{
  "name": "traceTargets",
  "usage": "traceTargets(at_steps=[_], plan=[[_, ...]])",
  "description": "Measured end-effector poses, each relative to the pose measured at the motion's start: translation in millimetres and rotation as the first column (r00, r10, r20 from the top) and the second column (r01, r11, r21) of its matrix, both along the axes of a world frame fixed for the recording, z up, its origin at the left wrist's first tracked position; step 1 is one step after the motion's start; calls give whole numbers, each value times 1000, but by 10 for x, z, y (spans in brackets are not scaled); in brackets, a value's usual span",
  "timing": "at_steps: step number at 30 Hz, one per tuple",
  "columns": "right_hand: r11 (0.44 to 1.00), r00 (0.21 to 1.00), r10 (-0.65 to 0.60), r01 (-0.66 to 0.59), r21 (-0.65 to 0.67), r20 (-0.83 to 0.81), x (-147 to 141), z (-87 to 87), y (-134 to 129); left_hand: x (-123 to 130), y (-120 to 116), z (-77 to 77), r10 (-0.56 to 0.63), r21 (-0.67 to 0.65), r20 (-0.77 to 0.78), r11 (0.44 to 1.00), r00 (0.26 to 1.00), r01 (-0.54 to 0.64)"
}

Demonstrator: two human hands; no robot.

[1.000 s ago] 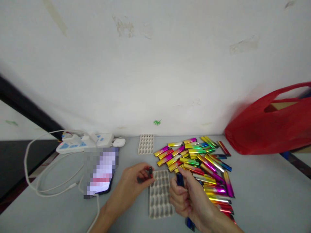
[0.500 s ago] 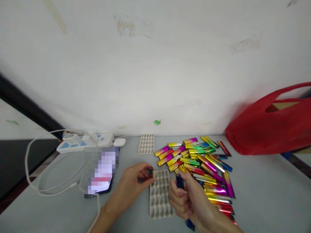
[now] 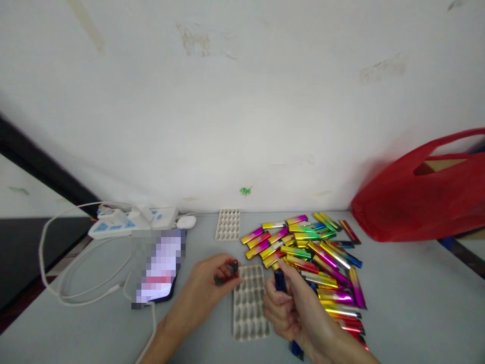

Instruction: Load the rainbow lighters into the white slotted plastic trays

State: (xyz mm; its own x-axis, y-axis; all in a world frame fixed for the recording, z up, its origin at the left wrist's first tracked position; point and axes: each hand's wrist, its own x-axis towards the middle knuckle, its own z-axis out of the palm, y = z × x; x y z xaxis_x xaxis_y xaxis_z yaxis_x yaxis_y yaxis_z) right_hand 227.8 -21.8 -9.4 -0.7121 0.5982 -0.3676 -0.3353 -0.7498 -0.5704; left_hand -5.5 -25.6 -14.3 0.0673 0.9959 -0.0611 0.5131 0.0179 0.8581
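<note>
My left hand point(image 3: 212, 280) pinches a small dark object point(image 3: 235, 265) at the upper left corner of a pale tray point(image 3: 252, 303) with rows of hollows. To the right of that tray, my right hand point(image 3: 286, 303) is wrapped round a dark blue object point(image 3: 280, 280), its thumb raised near the top end. Another dark blue piece point(image 3: 297, 350) shows below this hand; whether it is the same object I cannot tell. Shiny multicoloured lighters point(image 3: 299, 247) lie heaped behind and to the right of my right hand.
Against the wall stands a smaller pale tray point(image 3: 228, 225) with hollows. On the left are a phone point(image 3: 161, 268), a white power strip point(image 3: 162, 218), a white case point(image 3: 186, 222) and looped white cables. A red bag point(image 3: 409, 202) sits at the back right.
My right thumb has risen slightly off the top of the dark blue object. My left hand looks unmoved.
</note>
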Motion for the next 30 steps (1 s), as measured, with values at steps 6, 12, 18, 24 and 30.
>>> traceTargets(at_steps=[6, 12, 18, 24, 30], plan=[[1000, 1000, 9, -9, -20, 7, -1, 15, 13, -12, 4, -18, -8, 9, -21, 1000, 1000, 8], [1000, 1000, 4, -5, -7, -4, 2, -4, -6, -13, 8, -17, -8, 14, -41, 1000, 999, 9], [1000, 1000, 0, 0, -15, -2, 3, -19, -11, -1, 9, -9, -3, -3, -19, 1000, 1000, 3], [1000, 1000, 7, -7, -6, 13, 5, -9, -20, -12, 3, -9, -9, 3, -21, 1000, 1000, 9], [999, 999, 28, -27, -30, 23, -2, 4, 18, -5, 3, 2, -10, 1, -16, 1000, 1000, 10]])
